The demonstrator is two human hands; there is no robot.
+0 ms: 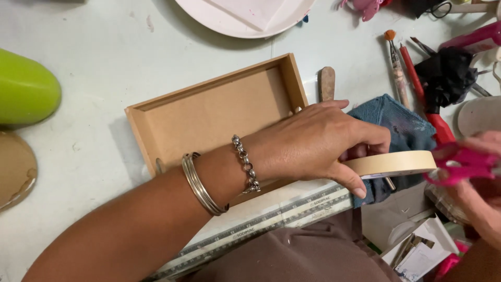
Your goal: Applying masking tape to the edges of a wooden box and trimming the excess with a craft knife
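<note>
1. Gripping a flat roll of beige masking tape [392, 163] with the left hand [313, 143]: thumb under the rim, fingers curled over the top, roll held edge-on above the front right part of the pale bench [104, 62].
2. Holding pink-handled scissors [462, 164] in the right hand [482, 201] at the right edge of the bench, fingers closed round the handles; blades blurred, so not telling whether open or shut.
3. Bringing scissors just beside the free end of the roll; touching or not — cannot tell through the blur.
4. Showing no cut strip anywhere; no tape visible on the shallow brown cardboard-coloured wooden tray [209, 112], lying empty mid-bench behind the left wrist.
5. Judging progress as early: roll picked up, cutting apparently not done, sticking down left.
6. Lying along the front edge under the forearm: long white printed ruler [271, 214].
7. Lying under the roll: crumpled blue cloth [402, 125]; behind it, brushes and red-handled tools [412, 73] near the back right corner.
8. Sitting at the left edge: rounded lime-green object [26, 89]; at the back edge, white round plate [245, 21].
</note>
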